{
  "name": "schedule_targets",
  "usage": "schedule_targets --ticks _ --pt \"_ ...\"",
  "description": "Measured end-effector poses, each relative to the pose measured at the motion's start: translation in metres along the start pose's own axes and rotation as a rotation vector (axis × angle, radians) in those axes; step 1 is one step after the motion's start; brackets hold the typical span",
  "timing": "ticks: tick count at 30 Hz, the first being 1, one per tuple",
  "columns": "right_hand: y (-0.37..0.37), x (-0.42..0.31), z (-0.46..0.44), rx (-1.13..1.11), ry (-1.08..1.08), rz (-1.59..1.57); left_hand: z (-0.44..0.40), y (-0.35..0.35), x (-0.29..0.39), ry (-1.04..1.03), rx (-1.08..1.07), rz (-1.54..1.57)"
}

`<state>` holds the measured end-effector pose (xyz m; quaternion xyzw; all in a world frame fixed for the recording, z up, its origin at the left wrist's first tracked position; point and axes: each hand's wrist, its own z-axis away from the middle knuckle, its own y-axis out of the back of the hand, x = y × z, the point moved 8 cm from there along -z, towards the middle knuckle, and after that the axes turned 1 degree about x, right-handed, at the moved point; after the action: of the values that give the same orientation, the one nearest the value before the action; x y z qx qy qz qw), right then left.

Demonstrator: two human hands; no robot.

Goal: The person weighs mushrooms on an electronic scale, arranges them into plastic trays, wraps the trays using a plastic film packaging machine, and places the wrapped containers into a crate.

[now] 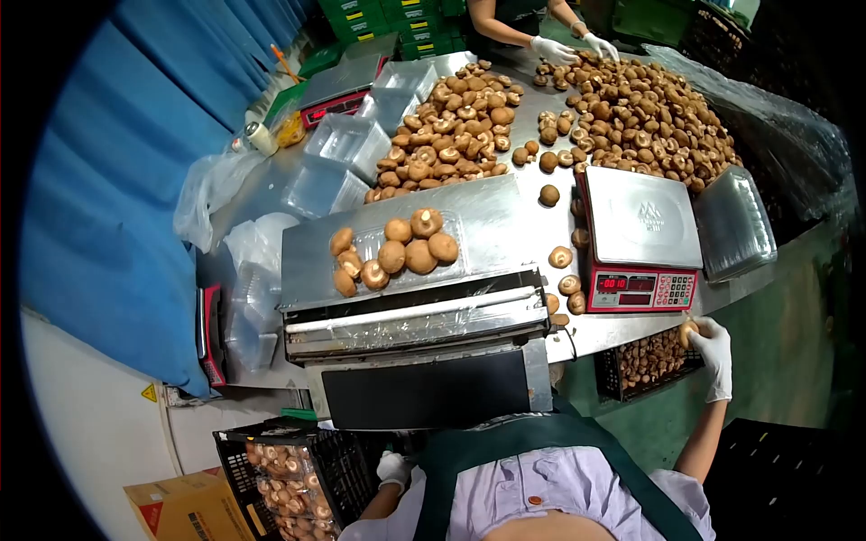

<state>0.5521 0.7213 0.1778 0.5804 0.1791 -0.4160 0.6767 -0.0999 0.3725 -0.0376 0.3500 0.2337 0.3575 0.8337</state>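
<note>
My right hand (715, 359), in a white glove, pinches a mushroom (688, 334) above the black crate of small mushrooms (651, 365). My left hand (393, 469), also gloved, is low beside my apron and looks curled closed; what it may hold is too small to make out. In front of me stands a wrapping machine (424, 388) with a metal top. A clear tray (456, 230) on that top holds several brown mushrooms (419, 256). To the right, a red digital scale (642, 234) has a bare plate and a lit display.
Two mushroom heaps, left (456, 126) and right (640, 117), cover the steel table. Stacked clear trays (735, 225) stand by the scale, more trays (338, 162) at left. A co-worker's gloved hands (577, 50) touch the right heap. A crate of packed mushrooms (293, 478) stands lower left.
</note>
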Motion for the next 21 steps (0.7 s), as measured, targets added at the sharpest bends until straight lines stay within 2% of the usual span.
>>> schedule_targets --ticks 1,3,4,5,7,8,10,12,13,14,15,17,18,19,20,21 --pt "0.017 0.056 -0.013 0.025 -0.046 0.061 -0.010 -0.001 0.006 -0.092 0.005 -0.088" --pt "0.050 0.114 -0.019 0.140 -0.097 0.465 -0.020 0.010 0.005 -0.136 -0.006 0.094" --pt "0.059 0.130 -0.021 0.226 -0.147 0.405 -0.020 0.019 0.009 -0.111 0.012 0.103" --pt "0.060 0.134 -0.025 0.228 -0.149 0.399 -0.015 0.032 0.016 -0.062 -0.061 0.114" --pt "0.056 0.119 -0.030 0.232 -0.109 0.694 -0.015 0.047 0.027 -0.061 -0.073 0.123" --pt "0.046 0.106 -0.038 0.219 -0.073 0.544 -0.026 0.039 0.023 -0.069 -0.117 0.079" --pt "0.014 0.041 -0.044 0.061 -0.001 0.264 -0.026 0.049 0.026 -0.062 -0.018 0.124" --pt "-0.014 -0.034 -0.053 0.045 0.190 0.255 -0.017 0.067 0.031 -0.098 0.137 0.217" --pt "-0.031 -0.063 -0.060 0.031 0.310 0.136 -0.016 0.068 0.029 -0.093 0.165 0.218" --pt "-0.049 -0.099 -0.064 -0.066 0.276 0.128 -0.020 0.060 0.023 -0.075 0.134 0.319" --pt "-0.070 -0.123 -0.076 -0.129 0.369 0.095 -0.030 0.044 0.014 -0.058 0.101 0.421" --pt "-0.110 -0.180 -0.093 -0.237 0.474 0.145 -0.033 0.029 -0.004 -0.011 0.127 0.366" --pt "-0.125 -0.214 -0.094 -0.271 0.481 0.193 -0.024 0.028 -0.004 0.017 0.103 0.447" --pt "-0.150 -0.236 -0.107 -0.285 0.639 0.074 -0.016 0.026 -0.005 0.046 0.080 0.531" --pt "-0.169 -0.260 -0.115 -0.354 0.615 0.096 -0.003 0.032 -0.004 0.082 0.123 0.473" --pt "-0.186 -0.289 -0.119 -0.372 0.719 0.107 0.006 0.035 -0.005 0.120 0.163 0.416"
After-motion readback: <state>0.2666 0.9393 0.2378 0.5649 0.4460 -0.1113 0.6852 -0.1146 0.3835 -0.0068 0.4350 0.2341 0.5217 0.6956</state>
